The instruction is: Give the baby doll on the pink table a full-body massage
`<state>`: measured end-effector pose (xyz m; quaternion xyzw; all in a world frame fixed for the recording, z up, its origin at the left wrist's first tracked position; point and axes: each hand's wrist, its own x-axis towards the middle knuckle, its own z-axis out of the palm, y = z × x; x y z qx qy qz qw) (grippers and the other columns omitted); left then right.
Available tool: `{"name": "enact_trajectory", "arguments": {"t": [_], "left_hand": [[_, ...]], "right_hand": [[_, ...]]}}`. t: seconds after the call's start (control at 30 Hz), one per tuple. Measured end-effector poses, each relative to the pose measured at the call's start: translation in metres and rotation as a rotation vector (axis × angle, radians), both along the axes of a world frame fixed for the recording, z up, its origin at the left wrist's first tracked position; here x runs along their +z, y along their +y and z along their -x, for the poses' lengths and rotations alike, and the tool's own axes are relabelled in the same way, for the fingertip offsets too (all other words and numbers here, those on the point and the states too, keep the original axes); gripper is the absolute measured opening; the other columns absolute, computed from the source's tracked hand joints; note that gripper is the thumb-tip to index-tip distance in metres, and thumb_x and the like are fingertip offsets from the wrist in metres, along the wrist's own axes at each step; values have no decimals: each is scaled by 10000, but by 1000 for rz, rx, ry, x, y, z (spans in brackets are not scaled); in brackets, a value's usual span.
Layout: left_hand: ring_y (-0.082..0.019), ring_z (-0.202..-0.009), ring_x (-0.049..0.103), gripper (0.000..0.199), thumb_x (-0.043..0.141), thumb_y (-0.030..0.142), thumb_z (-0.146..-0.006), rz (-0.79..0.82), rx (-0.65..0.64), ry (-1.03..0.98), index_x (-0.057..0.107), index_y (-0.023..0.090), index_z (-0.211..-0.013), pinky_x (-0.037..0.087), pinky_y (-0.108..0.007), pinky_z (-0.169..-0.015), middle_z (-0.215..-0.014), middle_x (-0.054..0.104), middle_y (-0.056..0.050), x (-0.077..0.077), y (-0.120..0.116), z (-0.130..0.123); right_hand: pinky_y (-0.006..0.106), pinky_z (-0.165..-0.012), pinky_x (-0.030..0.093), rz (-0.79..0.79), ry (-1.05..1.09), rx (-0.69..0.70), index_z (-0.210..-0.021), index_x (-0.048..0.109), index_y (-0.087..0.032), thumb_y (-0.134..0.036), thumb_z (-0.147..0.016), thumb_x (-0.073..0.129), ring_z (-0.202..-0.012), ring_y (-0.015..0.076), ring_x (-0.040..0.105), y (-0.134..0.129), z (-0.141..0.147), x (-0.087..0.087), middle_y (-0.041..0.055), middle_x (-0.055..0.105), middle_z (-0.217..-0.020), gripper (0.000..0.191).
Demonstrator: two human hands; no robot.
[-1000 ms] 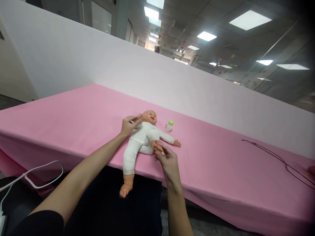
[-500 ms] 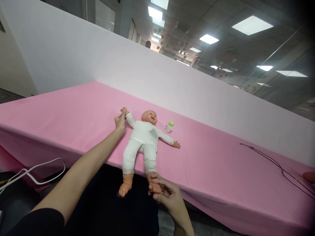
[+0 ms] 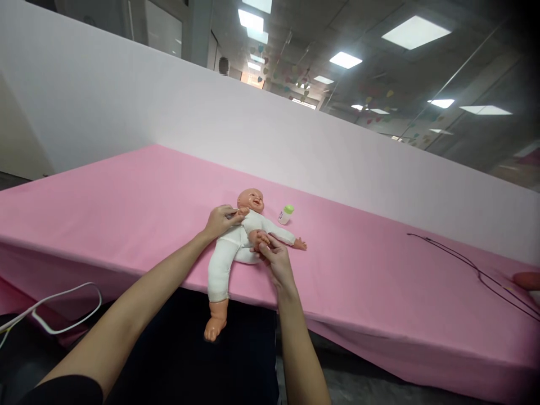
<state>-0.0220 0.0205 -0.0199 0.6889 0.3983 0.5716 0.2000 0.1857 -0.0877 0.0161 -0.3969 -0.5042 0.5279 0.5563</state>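
Note:
A baby doll with a white cloth body lies on its back at the edge of the pink-covered table. My left hand is closed round the doll's arm on the left, whose hand rests over its chest. In my right hand is the doll's foot on the right, raised to its belly with the leg bent. The other leg hangs straight over the table edge, and the other arm stretches out to the right. Beside the doll's head stands a small bottle with a green cap, touched by neither hand.
A thin black cable runs along the right part of the table, near a partly visible orange-brown object. Behind the table rises a white partition. A white cord loops at lower left.
My left hand has brought the doll's arm inward from its outstretched position onto the chest. My right hand has lifted the doll's foot from below the table edge up to its belly.

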Motion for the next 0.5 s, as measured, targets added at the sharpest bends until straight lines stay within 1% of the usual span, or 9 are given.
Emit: {"name": "enact_trajectory", "arguments": {"t": [0.07,0.13,0.2,0.23,0.3,0.37,0.4,0.47,0.5], "left_hand": [[-181,-670,556,369,723,567,-873,6,70,-132,775,229,-735,415,-303,-653,-685,647,-19,-2,7,1],[-167,-633,516,424,727,589,-861,28,154,-329,709,209,-671,392,-296,-620,-646,602,-7,-5,17,4],[-151,-588,459,500,717,628,-853,84,260,-546,606,210,-602,356,-288,-573,-594,515,10,-9,27,10],[-145,-574,440,524,706,643,-856,121,334,-643,562,217,-588,343,-285,-557,-583,481,18,-11,31,15],[-143,-562,432,542,678,651,-880,197,511,-781,509,231,-582,337,-281,-544,-578,459,24,-13,36,23],[-146,-562,451,536,647,626,-918,225,642,-814,495,236,-583,353,-281,-551,-581,481,21,-12,36,29],[-150,-567,470,526,638,606,-933,202,663,-793,503,234,-587,366,-282,-560,-586,502,17,-10,33,29],[-164,-604,537,469,648,562,-941,94,612,-688,573,224,-624,410,-285,-596,-616,576,2,-5,26,24],[-174,-639,580,420,662,538,-937,29,556,-611,627,217,-668,435,-288,-624,-652,627,-10,-2,22,20]], "right_hand": [[263,-666,565,-24,-27,3,-1144,829,-216,-433,-716,948,-839,193,725,-17,-7,-2,121,743,-1300,495],[279,-671,581,-44,-60,31,-1102,843,-230,-415,-723,952,-864,210,729,-48,-20,-4,125,714,-1359,435],[294,-622,585,-24,-54,122,-1088,849,-256,-430,-721,955,-744,189,722,-82,-35,-10,121,725,-1323,420],[307,-599,589,5,-58,194,-1096,849,-270,-429,-726,953,-705,189,722,-97,-42,-14,117,723,-1318,416],[355,-680,630,73,-74,287,-1059,858,-286,-363,-699,977,-752,214,746,-120,-52,-24,101,727,-1292,387],[363,-683,638,108,-63,301,-1018,865,-284,-339,-661,1000,-776,231,755,-129,-58,-29,101,739,-1262,385],[342,-629,625,105,-43,273,-1015,866,-278,-364,-656,1002,-747,226,749,-129,-59,-29,110,744,-1256,394],[300,-520,572,68,0,169,-1057,858,-261,-448,-671,987,-666,200,720,-118,-58,-21,139,740,-1283,448],[297,-512,562,45,9,105,-1089,852,-252,-477,-690,973,-650,188,707,-108,-55,-15,150,733,-1306,474]]}}
